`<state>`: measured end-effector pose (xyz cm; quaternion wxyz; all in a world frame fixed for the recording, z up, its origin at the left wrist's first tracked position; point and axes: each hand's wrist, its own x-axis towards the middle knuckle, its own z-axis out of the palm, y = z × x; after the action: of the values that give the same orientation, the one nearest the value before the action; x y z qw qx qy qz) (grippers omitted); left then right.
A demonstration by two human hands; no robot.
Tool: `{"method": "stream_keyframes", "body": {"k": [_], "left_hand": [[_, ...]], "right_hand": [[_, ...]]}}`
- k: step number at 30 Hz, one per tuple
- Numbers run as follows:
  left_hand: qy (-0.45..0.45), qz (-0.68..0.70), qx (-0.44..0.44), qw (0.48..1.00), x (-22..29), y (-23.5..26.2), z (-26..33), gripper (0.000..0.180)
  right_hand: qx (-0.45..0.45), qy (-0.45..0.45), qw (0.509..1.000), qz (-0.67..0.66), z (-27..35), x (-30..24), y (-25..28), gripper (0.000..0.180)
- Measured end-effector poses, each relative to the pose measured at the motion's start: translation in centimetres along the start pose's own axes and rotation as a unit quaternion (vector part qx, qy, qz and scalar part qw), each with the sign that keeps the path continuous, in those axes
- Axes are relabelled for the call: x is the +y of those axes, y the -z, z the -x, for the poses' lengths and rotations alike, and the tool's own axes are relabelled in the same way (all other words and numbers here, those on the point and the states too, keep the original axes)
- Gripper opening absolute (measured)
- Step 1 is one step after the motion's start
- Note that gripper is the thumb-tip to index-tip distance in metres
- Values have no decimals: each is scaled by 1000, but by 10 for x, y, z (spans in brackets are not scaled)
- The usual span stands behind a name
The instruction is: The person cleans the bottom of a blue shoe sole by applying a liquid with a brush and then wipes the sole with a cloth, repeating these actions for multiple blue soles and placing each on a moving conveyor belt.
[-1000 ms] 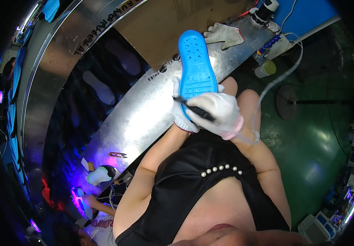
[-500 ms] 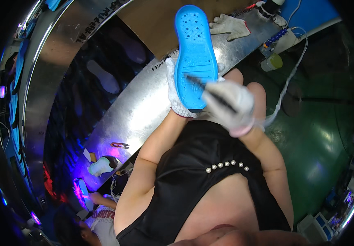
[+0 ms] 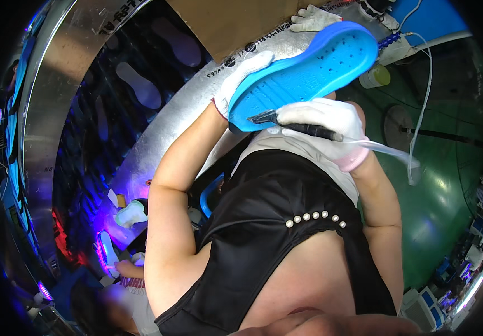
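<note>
Grasps a bright blue, shoe-sole-shaped moulded piece (image 3: pixel 308 70) with the left hand (image 3: pixel 245 77), gloved in white knit, fingers laid along the outer long edge, thumb out of view. Holds the piece raised in front of the body, beside the grey metal worktop (image 3: pixel 177 112), tilted, with the broad perforated end up and to the right and the narrower ribbed end close to the body. Pinches a slim black pen-shaped tool (image 3: pixel 320 133), trailing a clear flexible hose (image 3: pixel 384 148), in the right hand (image 3: pixel 325 115), gloved in white with a pink cuff. Aims the tool's dark tip into the hollow at the ribbed end; cannot tell contact from hovering.

Looks like the step of working over the inner face near the ribbed end. Calls next for a firm, unmoving hold from the left, a light, even angle on the tool, clearance from the raised rim and slack in the hose.
</note>
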<state>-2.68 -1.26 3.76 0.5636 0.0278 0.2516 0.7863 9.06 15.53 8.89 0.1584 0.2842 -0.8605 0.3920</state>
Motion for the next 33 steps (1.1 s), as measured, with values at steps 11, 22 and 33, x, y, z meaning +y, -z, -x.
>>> {"method": "stream_keyframes", "body": {"k": [11,22,33], "left_hand": [[14,-135,36,990,26,1,8,66],[-19,-176,118,977,35,-15,13,60],[-311,-596,-110,732,50,41,17,42]], "right_hand": [[-75,59,995,30,1,-19,-5,44],[44,13,996,-74,-4,-6,-7,30],[-50,35,996,69,-4,-20,9,25]]}}
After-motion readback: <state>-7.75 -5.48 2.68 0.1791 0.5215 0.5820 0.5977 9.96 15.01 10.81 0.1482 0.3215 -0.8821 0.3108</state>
